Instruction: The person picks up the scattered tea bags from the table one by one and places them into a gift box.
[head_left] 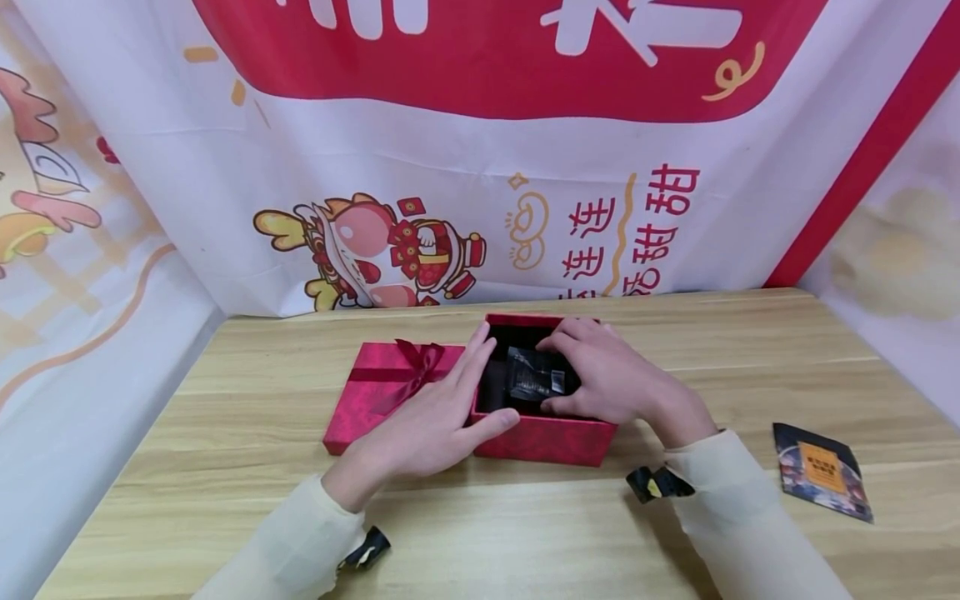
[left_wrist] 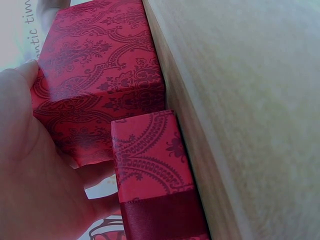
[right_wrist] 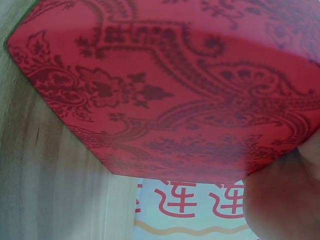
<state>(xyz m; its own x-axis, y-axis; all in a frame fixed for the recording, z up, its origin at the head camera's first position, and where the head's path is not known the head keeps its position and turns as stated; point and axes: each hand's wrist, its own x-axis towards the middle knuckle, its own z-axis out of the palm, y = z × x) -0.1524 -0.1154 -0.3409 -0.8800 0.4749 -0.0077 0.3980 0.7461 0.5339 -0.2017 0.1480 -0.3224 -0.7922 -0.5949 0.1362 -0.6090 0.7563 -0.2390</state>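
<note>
A red patterned gift box (head_left: 543, 440) stands uncovered on the table, with a black lining inside. A small black packet (head_left: 531, 375) lies in it, silvery print on its face. My right hand (head_left: 611, 375) reaches over the box's right side, with finger and thumb tips on either side of the packet's right part, holding it. My left hand (head_left: 427, 421) rests against the box's left side, fingers extended and thumb along the front edge. In the left wrist view, the thumb of the left hand (left_wrist: 35, 165) touches the box's edge (left_wrist: 100, 55). The right wrist view shows mainly the box's outer wall (right_wrist: 165, 95).
The red lid (head_left: 360, 408) with a dark red ribbon bow lies left of the box, partly behind my left hand. A dark printed packet (head_left: 821, 471) with an orange label lies at the table's right. A printed cloth (head_left: 495, 150) hangs behind the wooden table (head_left: 247, 400).
</note>
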